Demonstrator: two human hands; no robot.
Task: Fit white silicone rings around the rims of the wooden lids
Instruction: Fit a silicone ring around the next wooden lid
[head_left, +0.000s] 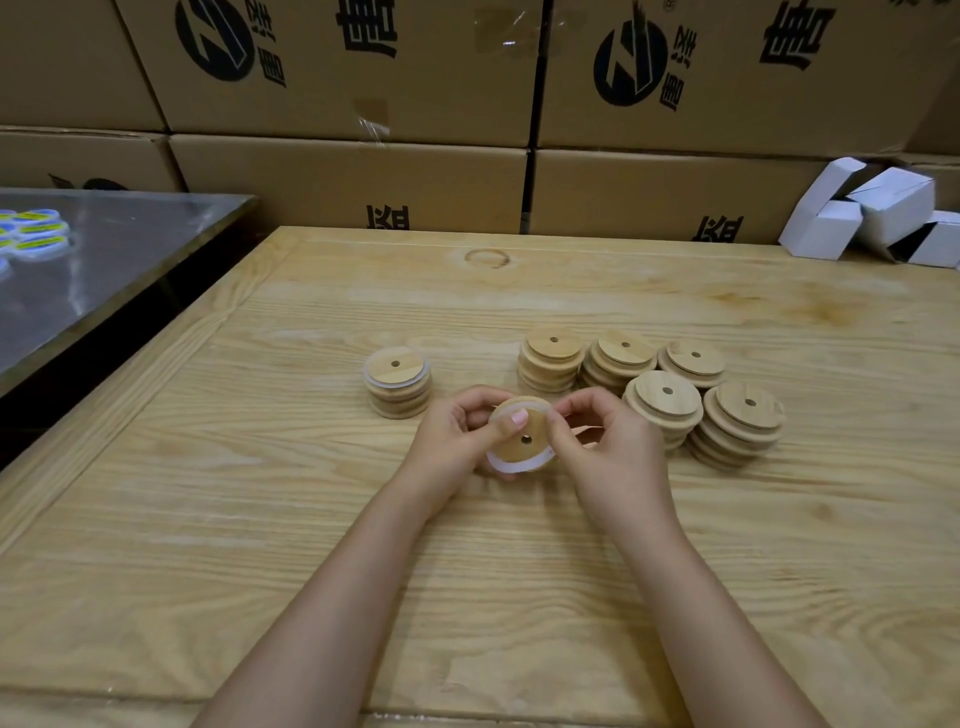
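Head view: both hands are up just above the worktop (311, 519), mid-frame. My left hand (457, 431) grips one wooden lid (519, 451), tilted face toward me, with the centre hole visible. Left thumb lies across the lid's upper face, and the other left fingers (470, 410) curl behind its left edge.

The white silicone ring (511, 464) sits around the lid's lower-left rim. It shows as a white band below the wood.

My right hand (608, 441) is clenched at the lid's upper-right edge, fingers pinching the ring there against the rim. I can't tell whether the ring is seated on that side, because my fingers cover it.

The ringed stack (397, 382), lids with white bands, stands on the worktop just left of my left hand, apart from it. Five bare stacks (737, 421) cluster to the right, the nearest just behind my right hand.

Cardboard boxes (353, 182) wall off the far edge. Small white cartons (872, 213) are at far right. A metal table (104, 260) is at left.
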